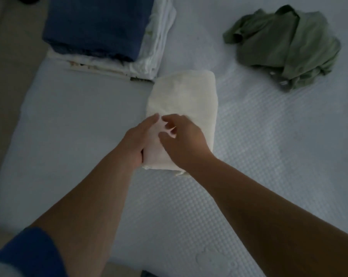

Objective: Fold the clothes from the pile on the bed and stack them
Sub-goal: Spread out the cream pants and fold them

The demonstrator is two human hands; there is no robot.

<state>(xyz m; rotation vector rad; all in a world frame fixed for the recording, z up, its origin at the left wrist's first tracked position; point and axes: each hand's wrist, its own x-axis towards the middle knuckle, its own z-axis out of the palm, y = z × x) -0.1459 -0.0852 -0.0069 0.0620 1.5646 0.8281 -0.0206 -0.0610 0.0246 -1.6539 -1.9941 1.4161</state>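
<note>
From the head view, a white bed (259, 146) with a dimpled, quilted cover fills the dim room; a strip of beige floor (7, 66) runs along its left edge. One folded cream garment (186, 94) lies mid-bed. The left hand (138, 139) cups its near left side, fingers fairly straight against the cloth; the right hand (184, 140) rests on top, fingertips curled and pinching the fabric. One stack (109, 37) of folded clothes, navy on white, sits just beyond. One crumpled green shirt (285, 47) lies well apart, far right.
</note>
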